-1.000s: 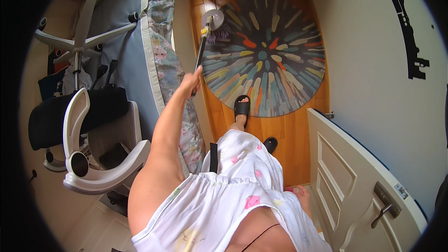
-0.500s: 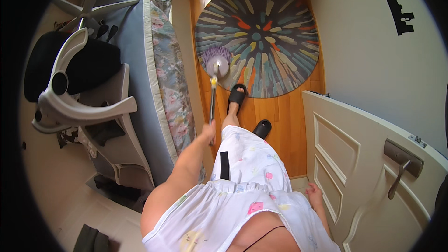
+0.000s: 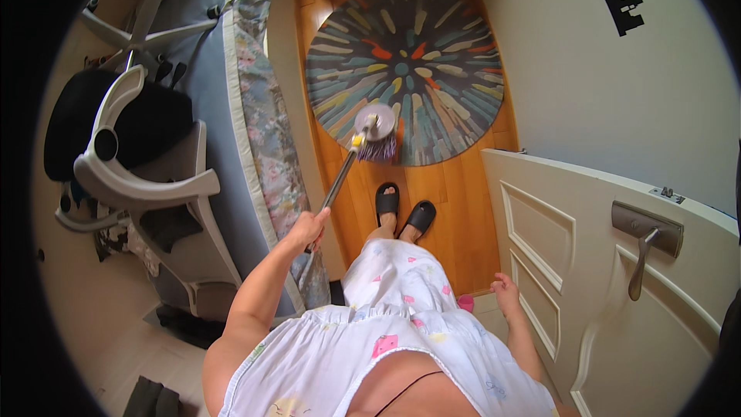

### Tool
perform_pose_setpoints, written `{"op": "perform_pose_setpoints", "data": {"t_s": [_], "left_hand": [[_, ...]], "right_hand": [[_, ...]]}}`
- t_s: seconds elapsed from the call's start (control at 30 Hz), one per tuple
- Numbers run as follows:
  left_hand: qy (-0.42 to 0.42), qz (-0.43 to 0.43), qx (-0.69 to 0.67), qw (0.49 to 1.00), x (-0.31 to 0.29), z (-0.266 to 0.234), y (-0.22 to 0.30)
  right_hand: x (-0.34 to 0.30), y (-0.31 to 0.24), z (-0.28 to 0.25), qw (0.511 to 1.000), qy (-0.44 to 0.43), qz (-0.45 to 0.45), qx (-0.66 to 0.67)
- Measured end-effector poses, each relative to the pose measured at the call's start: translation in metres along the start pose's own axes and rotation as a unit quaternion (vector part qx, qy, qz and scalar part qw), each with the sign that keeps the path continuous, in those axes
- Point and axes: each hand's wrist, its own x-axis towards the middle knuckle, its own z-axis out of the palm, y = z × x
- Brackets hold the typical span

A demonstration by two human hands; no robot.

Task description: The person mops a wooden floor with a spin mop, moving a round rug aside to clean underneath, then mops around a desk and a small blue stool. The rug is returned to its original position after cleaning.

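My left hand (image 3: 309,230) is wrapped round the dark metal handle of a mop (image 3: 377,121). The handle slants up and to the right to a round pale plate with a fringe of purple strands. That head hangs over or lies on the near edge of a round patterned rug (image 3: 440,77); which of the two, I cannot tell. Beside the white door, my right hand (image 3: 505,291) is held low with its fingers loosely apart and nothing in them.
A white door (image 3: 532,224) with a lever handle stands at the right. Along the left is a bed (image 3: 258,85) with a floral cover, and a grey and black office chair (image 3: 147,177) lies upturned on it. My black slippers (image 3: 417,218) are on the wooden floor (image 3: 451,193).
The mop head has come nearer and to the right, its purple fringe swinging from the far side to the near side. My left foot has drawn back beside the right one.
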Motion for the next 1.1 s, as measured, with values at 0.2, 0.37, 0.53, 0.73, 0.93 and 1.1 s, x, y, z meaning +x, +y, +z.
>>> {"op": "perform_pose_setpoints", "data": {"t_s": [0.2,0.37,0.53,0.73,0.93,1.1], "left_hand": [[0.042,0.183,0.133,0.973,0.157,0.026,0.160],[-0.028,0.256,0.039,0.966,0.266,0.103,0.307],[-0.066,0.187,-0.062,0.978,0.349,0.217,0.327],[-0.065,0.132,0.184,0.972,0.290,0.247,0.174],[-0.046,0.145,0.428,0.891,0.201,0.128,0.081],[-0.022,0.058,0.451,0.890,0.155,0.037,-0.015]], "right_hand": [[-0.022,0.018,0.029,0.998,0.034,0.016,0.053],[-0.077,0.061,0.051,0.989,0.083,0.102,0.065],[-0.129,0.193,0.068,0.988,0.094,0.109,-0.060],[-0.125,0.172,0.083,0.994,0.050,0.080,-0.062],[-0.036,0.006,0.063,0.994,0.072,0.061,0.054],[0.024,-0.067,0.065,0.999,0.037,0.017,0.016]]}}
